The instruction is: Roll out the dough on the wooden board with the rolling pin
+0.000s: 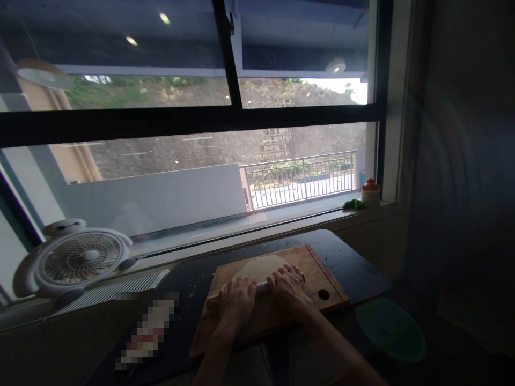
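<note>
Most of rolling pin [263, 287] under hands [236, 298] [287, 282]

I look through one head-worn camera, facing forward and down, with the left hand [238, 296] and right hand [287, 281] near, below centre, and the window [177, 121] farther off across the top

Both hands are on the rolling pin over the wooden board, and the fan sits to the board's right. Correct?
Not quite: in the head view, the fan sits to the left of the wooden board. The left hand and right hand are indeed on the rolling pin over it.
</note>
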### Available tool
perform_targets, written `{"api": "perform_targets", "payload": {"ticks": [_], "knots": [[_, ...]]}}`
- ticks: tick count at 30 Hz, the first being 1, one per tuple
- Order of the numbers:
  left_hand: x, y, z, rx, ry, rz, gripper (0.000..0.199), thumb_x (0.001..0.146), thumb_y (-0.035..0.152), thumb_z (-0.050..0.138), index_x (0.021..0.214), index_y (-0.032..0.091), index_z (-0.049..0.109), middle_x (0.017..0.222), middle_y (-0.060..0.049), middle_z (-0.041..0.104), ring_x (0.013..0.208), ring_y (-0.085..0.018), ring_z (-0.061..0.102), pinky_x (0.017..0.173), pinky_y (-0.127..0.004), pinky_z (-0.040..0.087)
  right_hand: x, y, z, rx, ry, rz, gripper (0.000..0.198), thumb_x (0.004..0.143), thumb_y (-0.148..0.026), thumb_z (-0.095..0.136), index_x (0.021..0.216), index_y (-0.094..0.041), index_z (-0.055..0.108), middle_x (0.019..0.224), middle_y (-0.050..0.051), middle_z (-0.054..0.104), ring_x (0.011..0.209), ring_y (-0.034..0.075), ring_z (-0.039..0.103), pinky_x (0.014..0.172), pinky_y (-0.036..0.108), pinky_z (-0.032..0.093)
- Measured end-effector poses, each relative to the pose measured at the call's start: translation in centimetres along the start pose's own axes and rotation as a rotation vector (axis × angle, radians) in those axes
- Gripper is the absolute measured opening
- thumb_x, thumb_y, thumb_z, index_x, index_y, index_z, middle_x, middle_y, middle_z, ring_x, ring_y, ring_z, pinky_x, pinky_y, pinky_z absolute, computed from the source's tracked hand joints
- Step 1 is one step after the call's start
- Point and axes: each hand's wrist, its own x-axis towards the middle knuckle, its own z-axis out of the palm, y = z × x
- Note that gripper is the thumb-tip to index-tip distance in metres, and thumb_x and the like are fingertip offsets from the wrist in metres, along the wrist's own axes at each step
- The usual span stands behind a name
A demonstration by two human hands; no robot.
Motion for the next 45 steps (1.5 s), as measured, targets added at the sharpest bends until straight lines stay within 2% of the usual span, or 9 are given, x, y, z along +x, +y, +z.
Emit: {"api": "perform_targets", "payload": {"ticks": [6, 11, 14, 18, 23, 28, 34, 39, 45], "knots": [[-4.1, -0.1, 0.2, -0.049, 0.037, 0.033, 0.037, 0.091, 0.032, 0.031, 0.121, 0.030, 0.053, 0.126, -0.002, 0.054, 0.122, -0.023, 0.039, 0.105, -0.046, 0.017, -4.5, 0.3, -0.2, 0.011, 0.108, -0.069, 0.037, 0.090, -0.041, 0.035, 0.121, -0.028, 0.050, 0.128, 0.003, 0.050, 0.126, 0.021, 0.032, 0.107, 0.041, 0.014], [-5.5, -0.6, 0.3, -0.051, 0.012, 0.069, 0.040, 0.090, 0.030, 0.031, 0.127, 0.030, 0.046, 0.131, -0.001, 0.050, 0.125, -0.023, 0.035, 0.106, -0.047, 0.013, -6.3, 0.3, -0.4, -0.011, 0.096, -0.117, 0.044, 0.090, -0.042, 0.034, 0.131, -0.026, 0.042, 0.135, 0.004, 0.044, 0.130, 0.023, 0.027, 0.109, 0.043, 0.011], [-3.5, -0.7, 0.0, -0.048, -0.018, 0.057, 0.038, 0.091, 0.034, 0.029, 0.122, 0.029, 0.051, 0.126, -0.002, 0.054, 0.122, -0.023, 0.038, 0.102, -0.045, 0.020, -4.3, 0.2, -0.1, -0.015, 0.085, -0.067, 0.043, 0.090, -0.045, 0.034, 0.125, -0.025, 0.048, 0.132, 0.006, 0.047, 0.127, 0.023, 0.031, 0.107, 0.043, 0.014], [0.2, -0.5, -0.1, -0.010, -0.028, 0.028, 0.038, 0.092, 0.037, 0.027, 0.106, 0.027, 0.060, 0.115, -0.004, 0.060, 0.113, -0.022, 0.046, 0.095, -0.041, 0.029, 0.0, -0.1, 0.1, -0.025, -0.002, 0.003, 0.040, 0.089, -0.047, 0.033, 0.099, -0.022, 0.064, 0.111, 0.009, 0.060, 0.118, 0.023, 0.042, 0.102, 0.041, 0.022], [1.9, -0.4, 0.1, -0.023, -0.021, -0.017, 0.038, 0.091, 0.037, 0.027, 0.101, 0.025, 0.062, 0.115, -0.004, 0.060, 0.114, -0.024, 0.044, 0.094, -0.044, 0.029, 1.9, -0.1, 0.3, -0.025, -0.029, 0.041, 0.043, 0.090, -0.045, 0.031, 0.083, -0.021, 0.066, 0.099, 0.008, 0.064, 0.111, 0.021, 0.047, 0.099, 0.039, 0.026], [-1.4, -0.4, 0.3, -0.081, 0.037, 0.043, 0.035, 0.092, 0.036, 0.028, 0.108, 0.027, 0.058, 0.116, -0.002, 0.059, 0.116, -0.022, 0.042, 0.099, -0.043, 0.023, -1.8, 0.1, 0.2, -0.012, 0.083, -0.030, 0.036, 0.090, -0.043, 0.032, 0.106, -0.025, 0.060, 0.118, 0.006, 0.057, 0.119, 0.022, 0.041, 0.103, 0.039, 0.021], [-4.8, -0.3, 0.9, -0.062, 0.124, 0.056, 0.034, 0.091, 0.035, 0.032, 0.115, 0.023, 0.053, 0.113, -0.005, 0.058, 0.109, -0.023, 0.046, 0.100, -0.045, 0.019, -5.7, 0.3, -0.2, -0.007, 0.104, -0.106, 0.042, 0.091, -0.043, 0.032, 0.128, -0.027, 0.045, 0.131, 0.004, 0.047, 0.127, 0.022, 0.031, 0.108, 0.041, 0.013], [-2.1, -0.2, 0.7, -0.032, 0.090, 0.044, 0.035, 0.092, 0.039, 0.028, 0.098, 0.022, 0.058, 0.100, -0.005, 0.061, 0.098, -0.022, 0.050, 0.093, -0.040, 0.028, -2.5, 0.3, 0.4, -0.037, 0.061, -0.052, 0.042, 0.090, -0.046, 0.033, 0.116, -0.023, 0.056, 0.120, 0.006, 0.056, 0.121, 0.023, 0.038, 0.104, 0.040, 0.018], [2.5, -0.5, 1.0, -0.030, 0.006, -0.022, 0.038, 0.091, 0.039, 0.028, 0.100, 0.022, 0.061, 0.113, -0.006, 0.059, 0.109, -0.024, 0.046, 0.091, -0.041, 0.029, 2.5, -0.3, -0.1, -0.095, -0.115, 0.072, 0.048, 0.091, -0.045, 0.027, 0.082, -0.020, 0.066, 0.098, 0.010, 0.064, 0.100, 0.021, 0.052, 0.092, 0.037, 0.031]]}}
